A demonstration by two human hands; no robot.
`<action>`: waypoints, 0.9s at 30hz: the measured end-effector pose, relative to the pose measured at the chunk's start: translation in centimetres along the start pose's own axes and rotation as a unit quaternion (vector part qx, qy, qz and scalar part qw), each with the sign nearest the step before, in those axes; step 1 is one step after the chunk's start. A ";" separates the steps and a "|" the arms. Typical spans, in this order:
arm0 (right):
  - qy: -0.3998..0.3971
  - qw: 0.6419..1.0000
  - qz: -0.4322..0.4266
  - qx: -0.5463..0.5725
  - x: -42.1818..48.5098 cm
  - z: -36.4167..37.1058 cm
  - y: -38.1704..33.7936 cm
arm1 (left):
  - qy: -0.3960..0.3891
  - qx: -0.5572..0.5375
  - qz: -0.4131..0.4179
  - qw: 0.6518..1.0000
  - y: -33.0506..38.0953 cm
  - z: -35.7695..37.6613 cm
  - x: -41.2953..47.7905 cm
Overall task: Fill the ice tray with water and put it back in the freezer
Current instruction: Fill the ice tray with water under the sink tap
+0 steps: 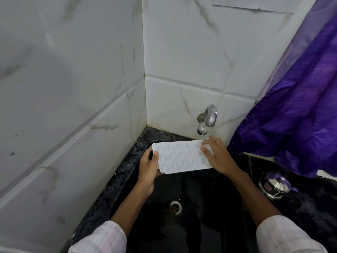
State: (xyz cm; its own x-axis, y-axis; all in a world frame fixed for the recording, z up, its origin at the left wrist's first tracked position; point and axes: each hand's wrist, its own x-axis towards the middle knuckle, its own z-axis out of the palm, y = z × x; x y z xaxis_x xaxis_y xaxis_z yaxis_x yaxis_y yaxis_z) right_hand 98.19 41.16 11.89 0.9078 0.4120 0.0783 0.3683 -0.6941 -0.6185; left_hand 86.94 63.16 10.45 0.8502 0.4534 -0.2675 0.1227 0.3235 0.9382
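A white ice tray (179, 157) with heart-shaped cells is held level over a black sink (191, 216). My left hand (148, 169) grips its near left corner, thumb on top. My right hand (216, 156) holds the right end, fingers curled over the rim. A chrome wall tap (207, 118) runs water onto the tray's right end, just by my right fingers.
White marble-look tiles close in the left and back walls. A purple curtain (295, 106) hangs at the right. A small steel cooker with a purple lid (276, 184) stands on the black counter to the right. The sink drain (175, 206) lies below the tray.
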 end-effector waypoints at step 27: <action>-0.020 0.991 -0.048 -0.121 0.7 0.1 -0.4 | 0.035 -0.040 -0.003 0.999 0.3 0.2 0.8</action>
State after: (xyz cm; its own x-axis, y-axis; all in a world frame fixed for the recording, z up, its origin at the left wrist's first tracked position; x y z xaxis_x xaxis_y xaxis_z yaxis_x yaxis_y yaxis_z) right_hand 98.64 41.79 12.08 0.8596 0.5023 0.0933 0.4937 -0.7699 -0.4042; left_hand 87.80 63.42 10.55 0.8117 0.5069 -0.2902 0.0844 0.3899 0.9170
